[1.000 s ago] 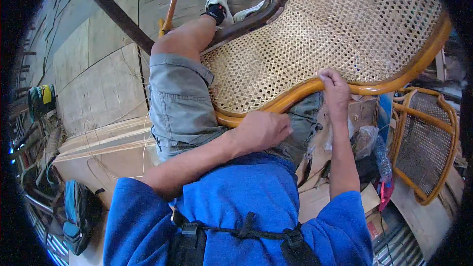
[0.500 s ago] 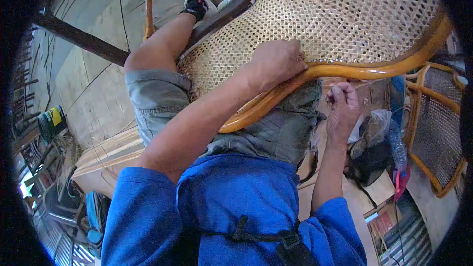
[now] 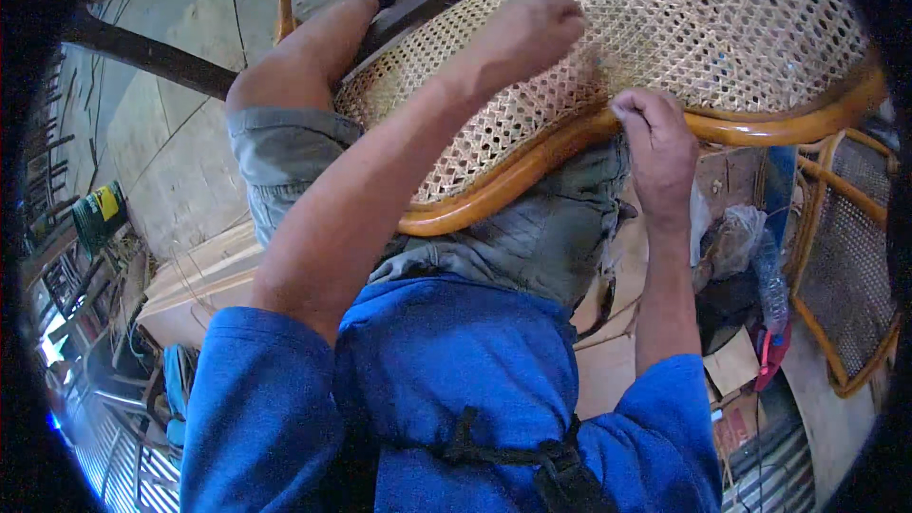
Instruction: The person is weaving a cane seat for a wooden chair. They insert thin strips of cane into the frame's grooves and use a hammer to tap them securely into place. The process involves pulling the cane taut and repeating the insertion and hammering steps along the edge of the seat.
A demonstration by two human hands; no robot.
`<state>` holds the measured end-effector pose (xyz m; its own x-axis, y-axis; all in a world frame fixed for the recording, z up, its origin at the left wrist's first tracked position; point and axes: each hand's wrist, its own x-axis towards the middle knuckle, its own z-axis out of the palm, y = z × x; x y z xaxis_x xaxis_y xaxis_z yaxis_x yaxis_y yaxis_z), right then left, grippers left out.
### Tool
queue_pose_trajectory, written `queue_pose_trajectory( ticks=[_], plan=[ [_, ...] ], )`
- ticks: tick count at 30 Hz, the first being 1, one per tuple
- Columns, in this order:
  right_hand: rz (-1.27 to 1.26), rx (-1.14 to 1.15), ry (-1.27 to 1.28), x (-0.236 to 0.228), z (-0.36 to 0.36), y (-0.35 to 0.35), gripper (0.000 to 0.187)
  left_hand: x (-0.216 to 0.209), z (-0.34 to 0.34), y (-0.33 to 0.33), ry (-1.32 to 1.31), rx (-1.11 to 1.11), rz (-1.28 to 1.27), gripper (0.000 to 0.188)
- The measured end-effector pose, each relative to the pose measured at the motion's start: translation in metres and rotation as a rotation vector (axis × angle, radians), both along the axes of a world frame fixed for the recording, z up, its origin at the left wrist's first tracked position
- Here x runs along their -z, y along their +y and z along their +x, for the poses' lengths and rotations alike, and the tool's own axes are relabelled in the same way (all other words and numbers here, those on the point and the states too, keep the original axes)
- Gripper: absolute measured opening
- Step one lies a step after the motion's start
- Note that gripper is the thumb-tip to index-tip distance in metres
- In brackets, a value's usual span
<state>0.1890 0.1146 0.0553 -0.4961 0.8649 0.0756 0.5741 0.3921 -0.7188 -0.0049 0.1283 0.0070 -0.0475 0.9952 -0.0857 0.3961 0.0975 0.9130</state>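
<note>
Across my lap lies a woven cane panel (image 3: 722, 28) with a pattern of small open holes. A glossy orange-brown curved rattan pole (image 3: 513, 192) edges it on the near side. My left hand (image 3: 532, 33) is raised over the weave with its fingers curled closed. At the rattan edge, to the right, my right hand (image 3: 660, 142) has its thumb and fingers pinched together, level with the pole. What either hand grips, if anything, is too small or hidden to make out.
A dark brown pole (image 3: 152, 59) runs in from the left. At the right stands another rattan-framed woven piece (image 3: 841, 256), near a clear plastic bottle (image 3: 769, 280). Stacked wooden boards (image 3: 195, 275) lie left of my legs. A green and yellow container (image 3: 103, 214) stands farther left.
My left hand has lifted from the rattan edge, up and away over the weave. My right hand has risen from below the pole to its edge. The view has shifted slightly.
</note>
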Motion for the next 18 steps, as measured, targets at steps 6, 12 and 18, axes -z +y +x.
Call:
queue_pose_trajectory(
  ticks=[6,12,18],
  plan=[
    [0.022,-0.123,-0.158,0.013,-0.006,0.014,0.01,0.016,-0.055,-0.072,-0.006,-0.209,-0.252,0.03],
    [0.069,-0.133,-0.211,0.018,-0.008,0.013,0.01,0.03,-0.065,-0.109,-0.096,-0.312,-0.343,0.029],
    [0.222,-0.194,-0.253,0.018,-0.007,0.008,0.012,0.032,-0.062,-0.11,-0.059,-0.314,-0.309,0.028]
  ],
)
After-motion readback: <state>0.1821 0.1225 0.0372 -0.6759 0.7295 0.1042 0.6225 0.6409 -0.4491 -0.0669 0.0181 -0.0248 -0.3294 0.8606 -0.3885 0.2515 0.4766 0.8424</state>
